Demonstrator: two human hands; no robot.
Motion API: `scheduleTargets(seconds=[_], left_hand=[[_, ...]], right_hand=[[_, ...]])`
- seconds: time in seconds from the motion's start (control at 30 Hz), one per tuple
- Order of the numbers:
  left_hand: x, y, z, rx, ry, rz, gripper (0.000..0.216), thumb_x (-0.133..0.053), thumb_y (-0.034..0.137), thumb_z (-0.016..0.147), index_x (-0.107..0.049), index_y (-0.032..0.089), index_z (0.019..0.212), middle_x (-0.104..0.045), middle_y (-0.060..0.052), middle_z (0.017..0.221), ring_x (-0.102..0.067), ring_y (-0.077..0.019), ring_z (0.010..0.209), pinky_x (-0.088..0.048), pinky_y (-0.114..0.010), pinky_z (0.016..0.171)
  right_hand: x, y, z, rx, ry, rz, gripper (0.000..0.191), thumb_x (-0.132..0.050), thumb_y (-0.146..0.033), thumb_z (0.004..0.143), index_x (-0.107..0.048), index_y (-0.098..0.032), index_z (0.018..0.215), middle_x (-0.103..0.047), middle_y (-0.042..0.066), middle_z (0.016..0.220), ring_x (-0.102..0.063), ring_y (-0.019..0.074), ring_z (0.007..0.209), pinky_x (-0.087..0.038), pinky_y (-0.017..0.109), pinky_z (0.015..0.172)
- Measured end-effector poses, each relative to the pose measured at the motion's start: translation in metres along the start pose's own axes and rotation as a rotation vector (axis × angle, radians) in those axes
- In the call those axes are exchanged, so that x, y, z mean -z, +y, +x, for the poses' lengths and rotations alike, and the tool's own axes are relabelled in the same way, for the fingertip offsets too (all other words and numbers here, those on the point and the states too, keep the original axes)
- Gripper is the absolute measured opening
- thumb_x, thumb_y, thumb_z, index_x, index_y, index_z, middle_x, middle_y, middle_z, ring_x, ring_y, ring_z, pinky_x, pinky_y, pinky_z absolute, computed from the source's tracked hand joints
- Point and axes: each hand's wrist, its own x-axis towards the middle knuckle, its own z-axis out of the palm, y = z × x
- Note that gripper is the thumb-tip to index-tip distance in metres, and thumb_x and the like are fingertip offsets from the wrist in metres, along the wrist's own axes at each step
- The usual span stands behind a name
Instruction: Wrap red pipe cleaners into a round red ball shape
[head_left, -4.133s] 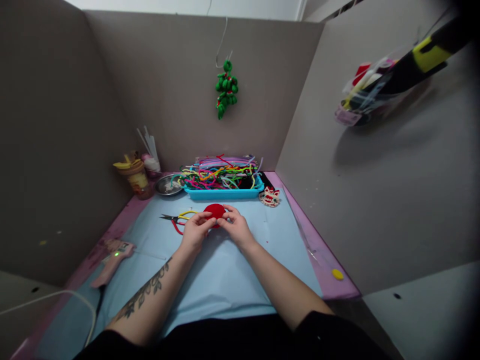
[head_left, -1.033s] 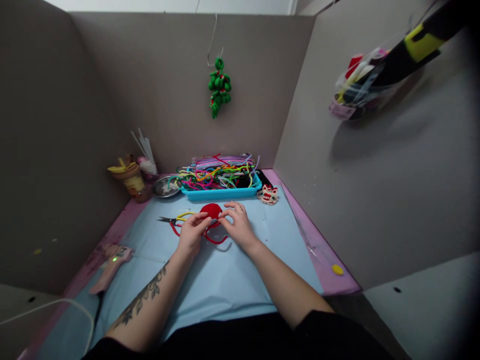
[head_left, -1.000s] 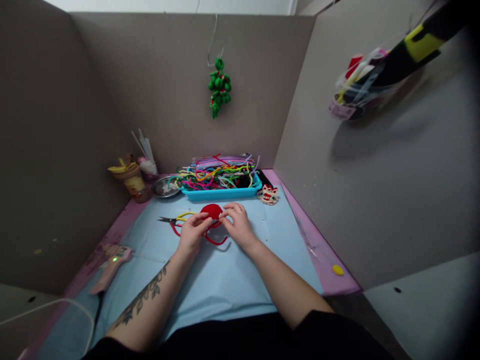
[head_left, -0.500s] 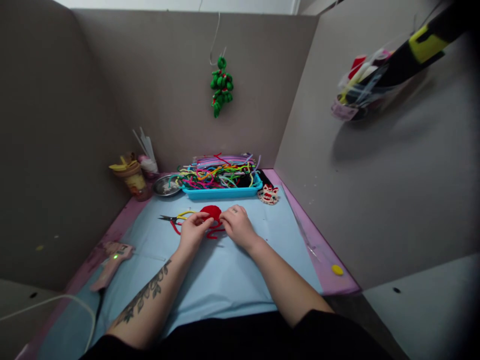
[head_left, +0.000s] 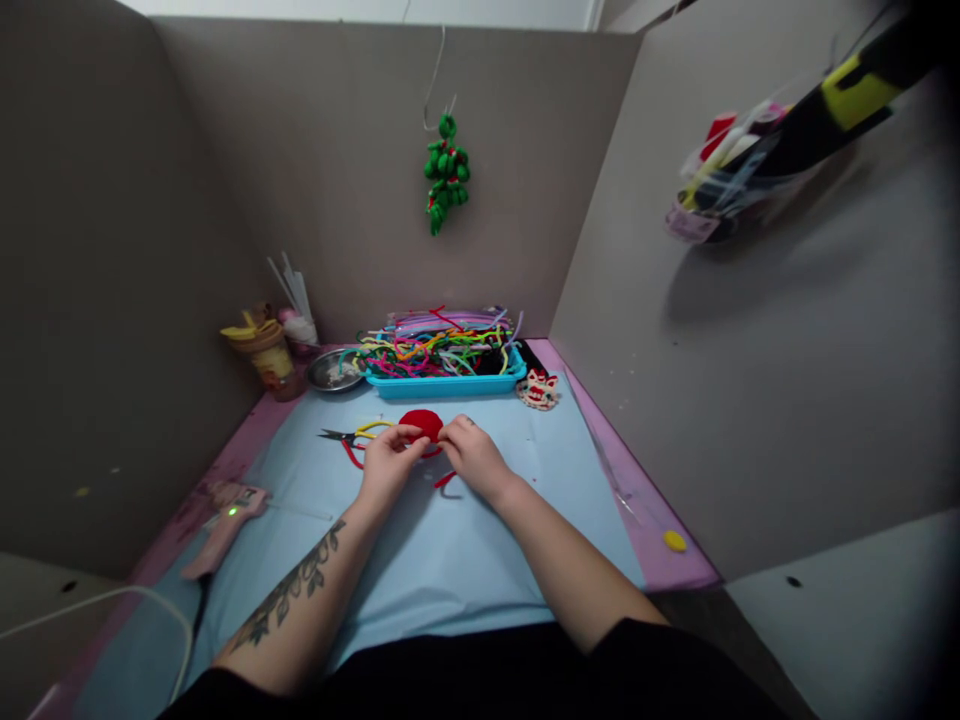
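Note:
Between my hands is a round, fuzzy red piece (head_left: pixel 420 421) that looks coiled from pipe cleaner. My left hand (head_left: pixel 387 462) pinches its left side with thumb and fingers closed. At its lower right edge, my right hand (head_left: pixel 474 457) is closed with its fingertips together on the red strand. A loose red pipe cleaner end (head_left: pixel 445 481) hangs out below my right hand, its shadow on the blue sheet. Scissors (head_left: pixel 348 438) with one yellow and one red handle lie just left of my left hand, blades pointing left.
A blue tray (head_left: pixel 450 386) heaped with coloured pipe cleaners stands at the back. A metal dish (head_left: pixel 334 371) sits left of it, a small lion-like figure (head_left: pixel 538 390) right. The pink glue gun (head_left: pixel 229 530), its green light on, lies at left. Grey partitions (head_left: pixel 390 220) enclose the table.
The loose red strand end, earlier curling below the round piece between my hands, has swung right and nearer to me, beneath my right hand. Both hands keep their grip in nearly the same place.

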Motion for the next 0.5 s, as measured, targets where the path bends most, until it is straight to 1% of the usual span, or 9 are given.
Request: scheduleTargets(seconds=[0.07, 0.13, 0.23, 0.37, 0.5], left_hand=[[0.0, 0.002, 0.001, 0.05, 0.006, -0.043, 0.032, -0.079, 0.033, 0.054, -0.067, 0.013, 0.078, -0.067, -0.004, 0.069, -0.058, -0.0123, 0.059, -0.044, -0.024, 0.059], [0.0, 0.004, 0.002, 0.126, 0.004, -0.092, 0.035, -0.08, 0.032, 0.052, -0.066, 0.013, 0.077, -0.064, -0.002, 0.061, -0.054, -0.0106, 0.051, -0.041, -0.022, 0.052], [0.0, 0.004, 0.004, 0.236, -0.015, -0.16, 0.039, -0.082, 0.032, 0.048, -0.065, 0.013, 0.077, -0.059, 0.001, 0.052, -0.047, -0.0084, 0.043, -0.033, -0.021, 0.044], [0.0, 0.003, 0.006, 0.296, -0.03, -0.226, 0.042, -0.083, 0.032, 0.046, -0.065, 0.012, 0.079, -0.06, 0.001, 0.053, -0.043, -0.0062, 0.04, -0.027, -0.02, 0.041], [-0.001, 0.004, 0.005, 0.301, -0.03, -0.247, 0.043, -0.084, 0.032, 0.047, -0.065, 0.012, 0.079, -0.06, 0.001, 0.055, -0.041, -0.005, 0.039, -0.025, -0.019, 0.04]], right_hand=[[-0.001, 0.004, -0.001, 0.052, -0.008, -0.049, 0.019, -0.046, -0.018, 0.088, -0.064, -0.021, 0.094, -0.058, 0.007, 0.088, -0.057, 0.0185, 0.086, -0.047, 0.03, 0.08], [-0.002, 0.007, -0.002, 0.105, -0.019, -0.098, 0.024, -0.042, -0.018, 0.089, -0.064, -0.021, 0.099, -0.059, 0.007, 0.089, -0.057, 0.0184, 0.085, -0.047, 0.029, 0.079], [-0.003, 0.009, -0.001, 0.14, -0.006, -0.146, 0.027, -0.039, -0.015, 0.089, -0.065, -0.02, 0.099, -0.059, 0.008, 0.088, -0.057, 0.0184, 0.083, -0.047, 0.028, 0.078], [-0.006, 0.009, 0.001, 0.09, 0.046, -0.138, 0.025, -0.04, -0.015, 0.089, -0.064, -0.019, 0.092, -0.058, 0.008, 0.087, -0.057, 0.0186, 0.081, -0.047, 0.029, 0.077], [-0.012, 0.009, 0.002, 0.031, 0.105, -0.027, 0.021, -0.042, -0.014, 0.087, -0.063, -0.02, 0.089, -0.057, 0.007, 0.085, -0.056, 0.0186, 0.082, -0.047, 0.031, 0.079]])
